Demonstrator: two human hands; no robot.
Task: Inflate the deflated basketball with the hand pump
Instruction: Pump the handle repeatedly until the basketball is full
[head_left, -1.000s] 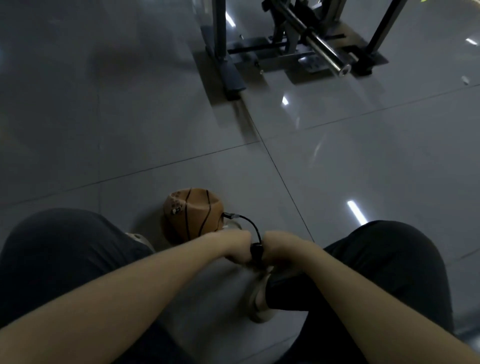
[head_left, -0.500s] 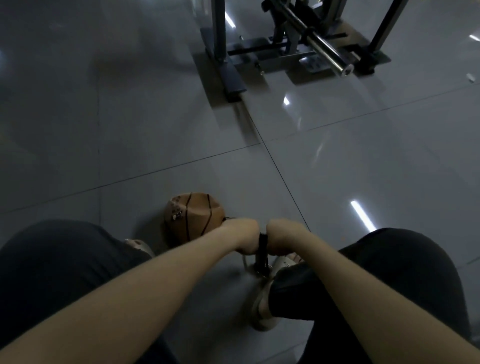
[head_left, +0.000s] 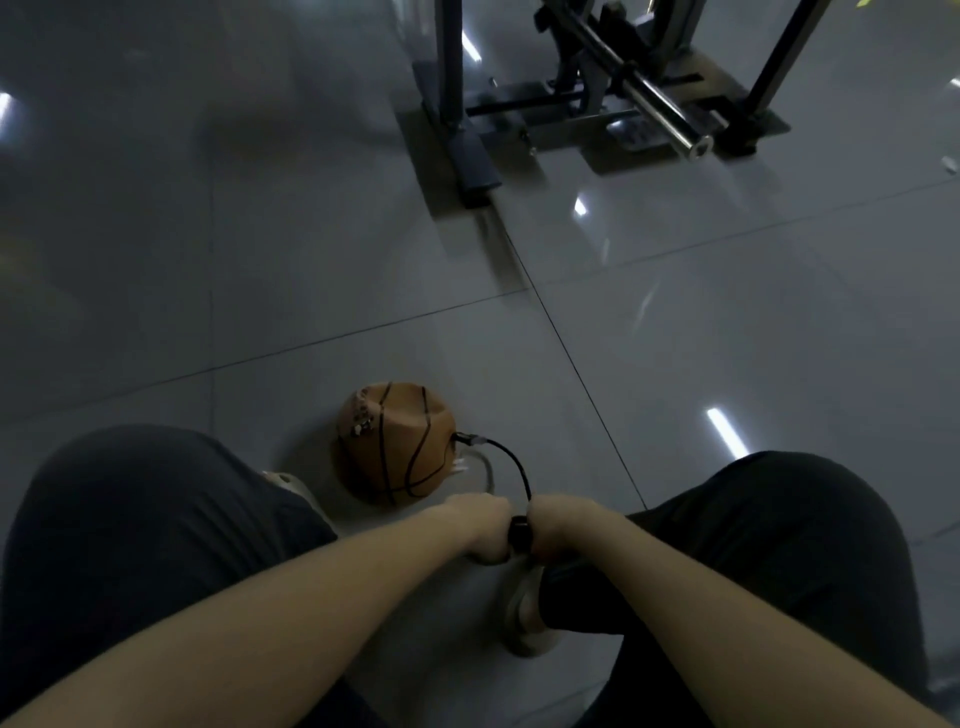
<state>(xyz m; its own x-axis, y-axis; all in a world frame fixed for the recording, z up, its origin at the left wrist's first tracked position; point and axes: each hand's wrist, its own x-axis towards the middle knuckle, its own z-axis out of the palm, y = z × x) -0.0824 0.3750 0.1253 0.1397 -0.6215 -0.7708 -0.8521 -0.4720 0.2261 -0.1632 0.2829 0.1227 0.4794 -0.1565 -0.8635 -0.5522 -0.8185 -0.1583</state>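
Observation:
A dented, partly flat orange basketball (head_left: 396, 441) lies on the grey tiled floor between my knees. A thin black hose (head_left: 511, 462) runs from its right side in a curve down to the black pump (head_left: 519, 532). My left hand (head_left: 480, 527) and my right hand (head_left: 556, 522) each grip one side of the pump's handle, fists close together just below and right of the ball. The pump's body is hidden under my hands.
My knees in dark trousers fill the lower left and right, and a light shoe (head_left: 524, 618) sits below the hands. A metal gym frame (head_left: 457, 98) with a steel bar (head_left: 670, 119) stands on the floor at the top.
My hands rose with the pump handle half a second ago and have now gone down again. The hose loop shows once more beside the ball.

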